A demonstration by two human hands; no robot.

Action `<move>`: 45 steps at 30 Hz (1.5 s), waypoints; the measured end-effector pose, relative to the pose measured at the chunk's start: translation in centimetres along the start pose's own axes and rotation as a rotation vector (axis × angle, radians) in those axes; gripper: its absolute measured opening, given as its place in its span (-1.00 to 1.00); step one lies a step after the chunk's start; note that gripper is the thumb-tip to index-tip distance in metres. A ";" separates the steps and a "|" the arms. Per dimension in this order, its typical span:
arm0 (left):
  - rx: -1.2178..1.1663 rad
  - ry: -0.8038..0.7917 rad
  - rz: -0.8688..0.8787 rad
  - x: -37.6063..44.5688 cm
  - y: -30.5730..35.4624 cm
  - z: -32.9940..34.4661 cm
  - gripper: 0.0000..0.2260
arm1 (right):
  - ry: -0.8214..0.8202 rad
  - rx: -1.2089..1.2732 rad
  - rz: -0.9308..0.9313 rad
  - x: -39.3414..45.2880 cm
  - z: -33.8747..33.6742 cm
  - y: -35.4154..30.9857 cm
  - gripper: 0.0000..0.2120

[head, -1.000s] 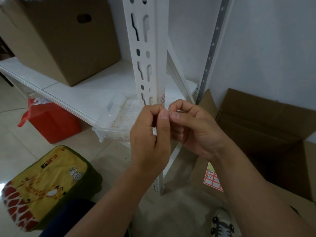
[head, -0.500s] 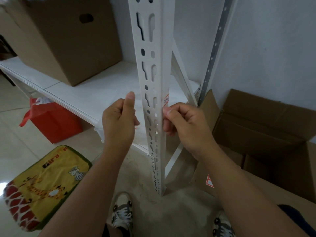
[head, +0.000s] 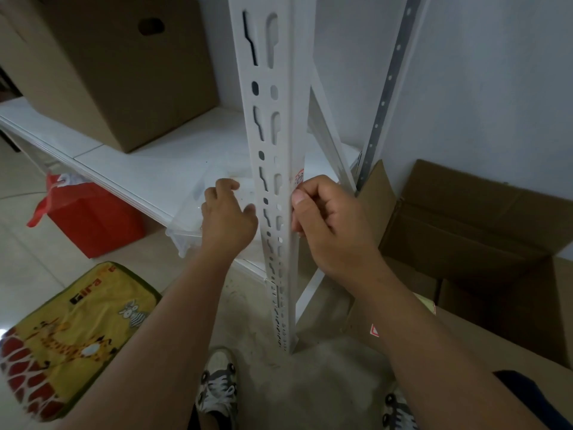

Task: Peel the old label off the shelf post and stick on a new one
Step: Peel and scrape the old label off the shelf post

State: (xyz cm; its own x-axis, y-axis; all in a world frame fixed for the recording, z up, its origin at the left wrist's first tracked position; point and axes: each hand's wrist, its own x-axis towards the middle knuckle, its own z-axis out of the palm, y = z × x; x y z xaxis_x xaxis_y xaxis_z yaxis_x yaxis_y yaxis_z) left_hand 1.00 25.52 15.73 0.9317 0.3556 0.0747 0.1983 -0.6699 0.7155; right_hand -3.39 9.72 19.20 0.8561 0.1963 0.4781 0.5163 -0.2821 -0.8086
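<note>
**Shelf post label under the right hand**

Shelf post [head: 279, 169], a white slotted metal upright, stands on the concrete floor at the front corner of a white shelf [head: 148, 169]. A small white label with red print [head: 299, 177] sits on the post's right face, partly showing just above the right hand [head: 331, 225]. That hand curls around the post's corner edge, its thumb pressed against the metal just below the label; whether the fingers pinch the label itself cannot be told. The left hand [head: 228, 217] hovers left of the post with fingers loosely bent, holding nothing, above a clear plastic tray [head: 186, 234] at the shelf's front edge.

A closed brown cardboard box [head: 114, 69] rests on the shelf behind. An open cardboard box [head: 483, 225] lies on the floor to the right. A red bag [head: 90, 221] sits under the shelf, and a yellow giraffe-print cushion [head: 71, 333] lies near the person's sneakers [head: 217, 386].
</note>
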 end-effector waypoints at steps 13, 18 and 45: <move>-0.523 0.184 0.053 -3.0 3.0 -1.1 -0.77 | -0.021 0.382 0.139 0.4 -0.2 0.2 -0.73; -0.745 -0.022 -0.072 -5.5 4.9 -1.2 -0.57 | -0.035 0.413 0.140 0.5 -0.4 0.0 -0.76; -0.853 -0.056 -0.109 -6.2 5.1 -0.3 -0.52 | 0.007 0.538 0.215 0.4 0.2 0.0 -0.80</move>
State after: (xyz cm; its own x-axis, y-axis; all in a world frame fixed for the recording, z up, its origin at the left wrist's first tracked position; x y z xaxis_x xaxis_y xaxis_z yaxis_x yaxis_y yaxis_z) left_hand -3.87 20.09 19.14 0.9388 0.3418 -0.0429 0.0118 0.0924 0.9957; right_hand -3.10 10.02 19.31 0.9415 0.1806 0.2846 0.2476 0.2023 -0.9475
